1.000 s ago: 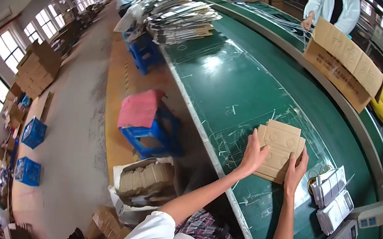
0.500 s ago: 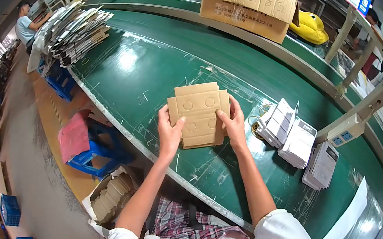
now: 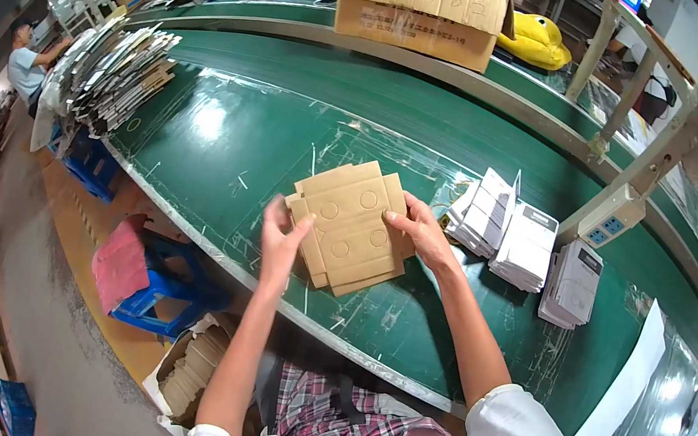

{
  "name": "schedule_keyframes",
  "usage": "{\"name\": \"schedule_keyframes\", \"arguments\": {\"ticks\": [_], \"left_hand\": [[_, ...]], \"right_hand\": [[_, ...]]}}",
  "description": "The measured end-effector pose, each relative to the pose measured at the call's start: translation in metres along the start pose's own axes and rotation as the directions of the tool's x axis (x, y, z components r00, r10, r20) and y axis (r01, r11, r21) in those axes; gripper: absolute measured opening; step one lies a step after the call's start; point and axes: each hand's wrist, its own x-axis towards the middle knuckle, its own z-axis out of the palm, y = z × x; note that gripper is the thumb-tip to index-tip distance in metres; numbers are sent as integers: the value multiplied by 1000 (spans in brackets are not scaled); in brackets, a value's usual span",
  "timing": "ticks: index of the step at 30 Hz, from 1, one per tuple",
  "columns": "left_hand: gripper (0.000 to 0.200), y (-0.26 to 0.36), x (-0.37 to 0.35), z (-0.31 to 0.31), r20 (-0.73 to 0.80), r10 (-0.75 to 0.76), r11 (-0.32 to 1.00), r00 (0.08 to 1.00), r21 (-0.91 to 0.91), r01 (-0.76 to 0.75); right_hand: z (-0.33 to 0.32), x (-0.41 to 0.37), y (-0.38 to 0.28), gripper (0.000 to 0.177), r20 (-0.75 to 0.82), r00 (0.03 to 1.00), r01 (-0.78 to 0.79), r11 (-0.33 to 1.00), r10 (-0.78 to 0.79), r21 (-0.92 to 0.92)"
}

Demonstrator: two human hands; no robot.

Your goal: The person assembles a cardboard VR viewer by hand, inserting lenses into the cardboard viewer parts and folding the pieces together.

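Note:
A small stack of flat brown cardboard blanks [image 3: 355, 235], marked with several round outlines, is tilted above the green bench and slightly fanned at its edges. My right hand [image 3: 421, 232] grips its right side, thumb on top and fingers underneath. At the left edge, my left hand [image 3: 280, 239] is slightly blurred. Its thumb lies against the cardboard while the other fingers stand apart from the edge. How many blanks are in the stack is hard to see.
White printed booklets [image 3: 527, 246] lie in several piles to the right. The green bench [image 3: 230, 163] carries a heap of flat sheets [image 3: 107, 75] at far left, near a person. A cardboard box [image 3: 418, 14] stands behind. Below are a blue stool [image 3: 160, 288] and an open carton [image 3: 192, 371].
The cardboard stack has turned clockwise and its sheets have fanned out more. My left hand has loosened and moved left along the edge. The whole view has shifted slightly.

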Motion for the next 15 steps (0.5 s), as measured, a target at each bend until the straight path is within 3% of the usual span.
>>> {"name": "schedule_keyframes", "arguments": {"ticks": [1, 2, 4, 7, 10, 13, 15], "left_hand": [[79, 20, 3, 0, -5, 47, 991, 999, 122, -46], [77, 32, 9, -1, 29, 189, 946, 982, 263, -190], [71, 62, 23, 1, 227, 351, 778, 909, 469, -418], [63, 81, 44, 15, 519, 32, 797, 854, 502, -335], [58, 93, 42, 30, 517, -163, 766, 840, 603, -222], [56, 62, 50, 33, 498, -9, 724, 867, 601, -338], [55, 45, 54, 32, 506, -27, 727, 862, 602, -331]], "right_hand": [[-3, -2, -2, 51, -3, 1000, -5, 999, 4, -40], [-6, -2, -9, 51, 19, 999, -24, 997, 25, -74], [-5, -4, -23, 52, 67, 995, -61, 989, 70, -135], [-4, 2, -28, 53, 104, 990, -78, 979, 99, -189], [-4, 11, -15, 54, 54, 999, 18, 970, -5, -244], [-6, 9, 2, 53, -37, 992, 94, 890, -124, -446], [-3, 6, 3, 54, -65, 984, 98, 806, -166, -584]]}}
